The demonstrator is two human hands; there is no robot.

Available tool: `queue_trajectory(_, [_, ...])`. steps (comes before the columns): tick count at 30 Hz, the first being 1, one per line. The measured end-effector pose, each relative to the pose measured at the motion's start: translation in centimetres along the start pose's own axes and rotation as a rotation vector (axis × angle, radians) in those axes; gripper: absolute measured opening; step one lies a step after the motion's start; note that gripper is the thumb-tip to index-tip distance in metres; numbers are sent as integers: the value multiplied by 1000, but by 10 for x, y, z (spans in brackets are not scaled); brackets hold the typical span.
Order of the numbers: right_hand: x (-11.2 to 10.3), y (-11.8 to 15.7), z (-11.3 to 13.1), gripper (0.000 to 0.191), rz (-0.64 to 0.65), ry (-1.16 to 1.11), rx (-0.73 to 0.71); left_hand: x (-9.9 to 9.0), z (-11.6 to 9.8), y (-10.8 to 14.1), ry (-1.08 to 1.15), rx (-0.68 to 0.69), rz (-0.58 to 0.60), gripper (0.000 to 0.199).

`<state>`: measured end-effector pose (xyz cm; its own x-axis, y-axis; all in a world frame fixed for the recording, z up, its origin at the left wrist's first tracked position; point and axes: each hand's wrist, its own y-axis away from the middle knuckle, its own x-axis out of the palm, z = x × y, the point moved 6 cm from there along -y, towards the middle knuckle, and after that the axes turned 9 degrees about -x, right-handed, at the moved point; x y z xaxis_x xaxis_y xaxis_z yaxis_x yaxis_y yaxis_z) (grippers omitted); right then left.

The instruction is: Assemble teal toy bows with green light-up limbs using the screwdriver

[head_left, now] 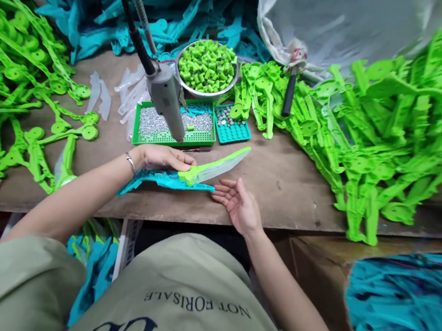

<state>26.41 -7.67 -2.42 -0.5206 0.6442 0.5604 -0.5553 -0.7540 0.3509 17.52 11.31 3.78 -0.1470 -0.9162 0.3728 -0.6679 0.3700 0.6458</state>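
My left hand (pixel 163 158) has its fingers closed on the handle end of a green piece with a pale translucent blade (pixel 220 168), which points up to the right. Just below it lies a long blue plastic part (pixel 170 182) along the front of the table, under my left hand. My right hand (pixel 237 202) is palm up with its fingers spread, close to the right tip of the blue part. Whether its fingertips touch that tip I cannot tell.
A grey electric screwdriver (pixel 167 102) hangs over a green tray of screws (pixel 143 138). Behind are a bowl of green pieces (pixel 234 81) and a blue tray (pixel 235 136). Green parts (pixel 406 129) heap at right, more (pixel 11 64) at left. A black-handled tool (pixel 289 94) rests behind.
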Motion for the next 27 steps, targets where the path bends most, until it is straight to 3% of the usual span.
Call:
queue_trajectory(8, [1, -3, 0, 48, 65, -46, 5, 3, 3, 6, 65, -43, 5, 36])
queue_trajectory(17, [2, -2, 3, 48, 43, -58, -8, 8, 8, 8, 109, -45, 69, 35])
queue_trajectory(27, [3, -3, 3, 47, 39, -52, -6, 12, 8, 11, 111, -46, 60, 39])
